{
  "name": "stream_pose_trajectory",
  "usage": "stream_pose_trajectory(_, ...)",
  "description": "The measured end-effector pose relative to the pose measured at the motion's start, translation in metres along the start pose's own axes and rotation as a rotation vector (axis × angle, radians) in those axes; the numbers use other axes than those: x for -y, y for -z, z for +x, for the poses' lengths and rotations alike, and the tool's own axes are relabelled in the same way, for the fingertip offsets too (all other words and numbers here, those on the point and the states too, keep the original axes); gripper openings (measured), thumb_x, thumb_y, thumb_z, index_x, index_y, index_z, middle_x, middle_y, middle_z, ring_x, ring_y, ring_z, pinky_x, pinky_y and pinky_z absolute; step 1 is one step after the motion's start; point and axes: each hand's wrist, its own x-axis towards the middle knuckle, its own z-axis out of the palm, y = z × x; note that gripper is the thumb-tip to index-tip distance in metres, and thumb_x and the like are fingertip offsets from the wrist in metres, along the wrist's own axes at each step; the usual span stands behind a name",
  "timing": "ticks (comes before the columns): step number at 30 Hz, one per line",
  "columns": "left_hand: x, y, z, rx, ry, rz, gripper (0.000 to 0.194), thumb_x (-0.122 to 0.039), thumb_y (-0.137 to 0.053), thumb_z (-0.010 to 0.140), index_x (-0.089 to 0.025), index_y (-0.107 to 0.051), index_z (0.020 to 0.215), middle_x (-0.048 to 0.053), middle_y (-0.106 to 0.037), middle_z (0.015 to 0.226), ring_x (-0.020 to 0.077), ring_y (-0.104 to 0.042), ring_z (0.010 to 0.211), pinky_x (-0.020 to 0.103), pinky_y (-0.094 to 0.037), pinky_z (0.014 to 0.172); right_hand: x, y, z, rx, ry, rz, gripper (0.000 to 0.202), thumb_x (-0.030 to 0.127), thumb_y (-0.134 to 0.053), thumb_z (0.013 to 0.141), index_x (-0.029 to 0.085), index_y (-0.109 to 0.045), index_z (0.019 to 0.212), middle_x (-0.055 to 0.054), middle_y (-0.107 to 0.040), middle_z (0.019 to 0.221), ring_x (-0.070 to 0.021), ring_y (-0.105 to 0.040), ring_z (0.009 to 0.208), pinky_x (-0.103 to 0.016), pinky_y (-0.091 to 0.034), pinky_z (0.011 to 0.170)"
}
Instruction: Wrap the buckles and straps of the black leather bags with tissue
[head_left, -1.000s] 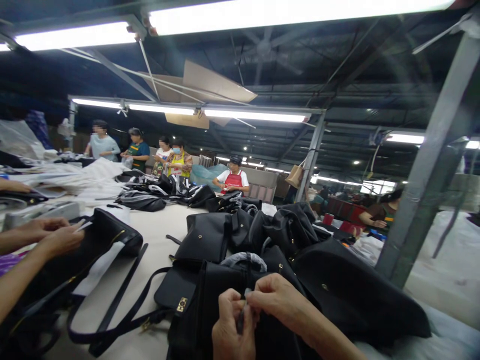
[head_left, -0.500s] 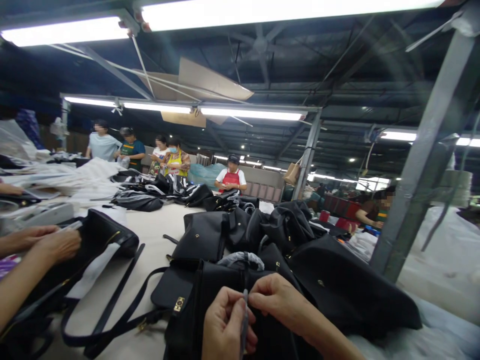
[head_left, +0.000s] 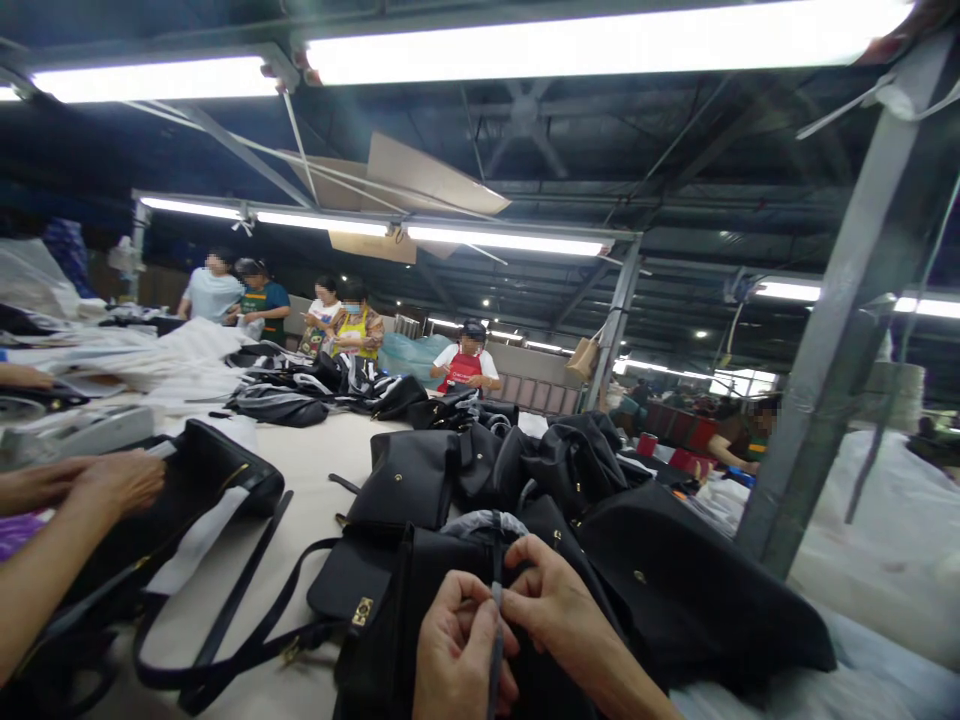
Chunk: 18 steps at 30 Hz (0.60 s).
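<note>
**Both hands pinched on a thin strip over a black bag**

At the bottom centre of the frame, my left hand (head_left: 457,655) and right hand (head_left: 551,610) both pinch a thin dark strip (head_left: 496,640) that runs upright between my fingers. It sits against the black leather handbag with a gold clasp (head_left: 390,610) just beneath my hands. Behind it, mid-frame, lies a heap of black leather bags (head_left: 540,470) on the pale worktable (head_left: 307,465). At the left edge, another person's hands (head_left: 112,480) rest on a black strapped bag (head_left: 210,470).
</note>
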Motion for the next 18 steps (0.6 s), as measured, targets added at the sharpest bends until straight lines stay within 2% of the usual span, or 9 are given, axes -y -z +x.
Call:
stream_pose_trajectory(3,0.000,-0.001,-0.003,-0.025,-0.008,0.020,0.048,-0.064,-0.064,0.075,-0.024,-0.038,0.080,-0.006,-0.062,0.052,0.0051,-0.045,0.028,0.011,-0.029,0.028,0.009,0.000,-0.005,0.079,-0.002,0.109,0.022,0.032,-0.065,0.065,0.020,-0.049,0.073,0.010,-0.049,0.043,-0.0043,-0.038,0.034,-0.016,-0.024,0.035)
stream_pose_trajectory(6,0.001,0.000,-0.006,-0.035,0.010,0.002,0.053,-0.066,-0.066,0.072,-0.026,-0.033,0.082,-0.007,-0.061,0.051,0.0067,-0.047,0.028,0.013,-0.031,0.028,0.024,0.002,-0.012,0.167,-0.081,0.305,0.024,0.030,-0.066,0.065,0.018,-0.053,0.082,0.009,-0.053,0.048,-0.0022,-0.032,0.033,-0.017,-0.014,0.034)
stream_pose_trajectory(9,-0.001,0.001,-0.008,0.004,0.047,-0.073,0.057,-0.068,-0.068,0.069,-0.026,-0.032,0.084,-0.008,-0.062,0.052,0.0075,-0.050,0.030,0.014,-0.035,0.031,0.033,0.004,-0.016,0.238,-0.122,0.478,0.028,0.027,-0.067,0.066,0.016,-0.058,0.091,0.006,-0.059,0.055,-0.0026,-0.034,0.033,-0.018,-0.019,0.036)
stream_pose_trajectory(12,-0.005,0.002,-0.007,0.035,0.088,-0.138,0.058,-0.066,-0.071,0.068,-0.025,-0.033,0.085,-0.007,-0.064,0.054,0.0091,-0.054,0.034,0.016,-0.038,0.034,0.034,0.005,-0.015,0.355,-0.162,0.568,0.030,0.044,-0.061,0.077,0.015,-0.061,0.086,0.007,-0.048,0.042,-0.0078,-0.043,0.036,-0.019,-0.026,0.039)
stream_pose_trajectory(14,-0.008,0.004,-0.006,0.054,0.101,-0.138,0.057,-0.063,-0.072,0.069,-0.025,-0.034,0.086,-0.007,-0.065,0.055,0.0092,-0.054,0.035,0.017,-0.038,0.034,0.031,0.005,-0.013,0.354,-0.149,0.541,0.043,0.057,-0.055,0.082,0.015,-0.061,0.086,0.006,-0.049,0.045,-0.0082,-0.047,0.039,-0.018,-0.026,0.039)
stream_pose_trajectory(15,-0.009,0.005,-0.006,0.069,0.103,-0.132,0.055,-0.062,-0.072,0.070,-0.025,-0.034,0.086,-0.007,-0.065,0.055,0.0089,-0.053,0.034,0.016,-0.037,0.034,0.030,0.004,-0.012,0.323,-0.128,0.488,0.045,0.059,-0.058,0.081,0.015,-0.061,0.089,0.006,-0.053,0.050,-0.0069,-0.046,0.039,-0.018,-0.024,0.038)
stream_pose_trajectory(18,-0.008,0.010,-0.004,0.129,0.114,-0.147,0.051,-0.057,-0.071,0.073,-0.025,-0.034,0.087,-0.006,-0.065,0.055,0.0081,-0.052,0.034,0.016,-0.037,0.034,0.024,0.005,-0.009,0.242,-0.046,0.305,0.047,0.043,-0.078,0.070,0.017,-0.059,0.104,0.004,-0.065,0.067,-0.0036,-0.044,0.041,-0.015,-0.019,0.037)
